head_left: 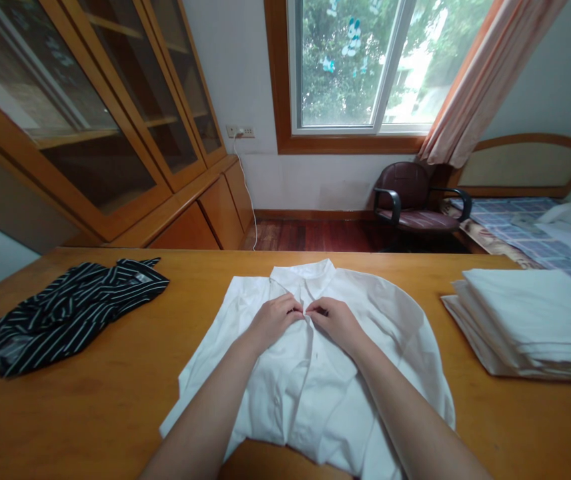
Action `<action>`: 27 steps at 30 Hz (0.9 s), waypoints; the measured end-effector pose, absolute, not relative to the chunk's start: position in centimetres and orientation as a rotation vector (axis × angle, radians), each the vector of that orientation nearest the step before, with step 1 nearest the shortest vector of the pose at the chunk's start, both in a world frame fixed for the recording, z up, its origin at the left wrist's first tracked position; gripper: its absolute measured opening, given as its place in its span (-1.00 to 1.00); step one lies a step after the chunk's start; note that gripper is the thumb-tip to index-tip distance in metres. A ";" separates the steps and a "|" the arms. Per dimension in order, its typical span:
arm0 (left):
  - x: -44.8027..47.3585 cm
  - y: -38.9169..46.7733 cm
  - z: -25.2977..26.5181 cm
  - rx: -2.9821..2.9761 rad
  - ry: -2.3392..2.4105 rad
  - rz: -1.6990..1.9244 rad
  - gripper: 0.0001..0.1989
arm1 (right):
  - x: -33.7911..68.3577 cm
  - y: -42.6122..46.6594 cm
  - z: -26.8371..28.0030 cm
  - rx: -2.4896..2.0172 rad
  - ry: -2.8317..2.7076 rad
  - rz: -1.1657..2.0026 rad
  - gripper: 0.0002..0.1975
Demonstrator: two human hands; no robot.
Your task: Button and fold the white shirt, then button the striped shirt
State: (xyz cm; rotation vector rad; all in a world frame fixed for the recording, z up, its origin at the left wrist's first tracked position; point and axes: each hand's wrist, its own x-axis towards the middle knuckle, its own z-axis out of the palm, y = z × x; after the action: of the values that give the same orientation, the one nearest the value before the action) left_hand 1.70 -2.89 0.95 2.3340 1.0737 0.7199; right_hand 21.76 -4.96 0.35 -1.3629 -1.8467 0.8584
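Note:
A white collared shirt (385,320) lies spread on the wooden table, front side up, its collar pointing away from me. My left hand (278,319) pinches the left edge of the front opening just below the collar. Facing it, my right hand (334,321) pinches the right edge at the same height. The fingertips of both hands nearly meet over the placket. Whatever button lies between them is too small and covered to make out. Lower down, the front edges run loosely toward me, and the shirt's hem is rumpled near my forearms.
On the table (130,413), a black striped garment (80,307) lies crumpled at the left. A stack of folded white cloths (535,320) sits at the right. Beyond the table are a glass-door cabinet (165,180), an office chair (410,200) and a bed (515,220).

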 end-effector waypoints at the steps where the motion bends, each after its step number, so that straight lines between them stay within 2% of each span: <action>1: 1.7 -2.9 1.0 2.330 1.077 0.717 -0.92 | 21.7 -5.0 0.4 -1.363 -1.843 0.863 -0.89; 27: 1.7 -3.0 1.4 2.035 1.066 0.735 -0.86 | 21.5 -5.2 0.3 -1.394 -1.856 0.863 -0.90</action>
State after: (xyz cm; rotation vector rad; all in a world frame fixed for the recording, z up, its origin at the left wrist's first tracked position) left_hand 1.69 -2.98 1.41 2.0349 1.0660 0.7346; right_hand 21.53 -5.24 0.34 -1.3937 -1.8560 0.8630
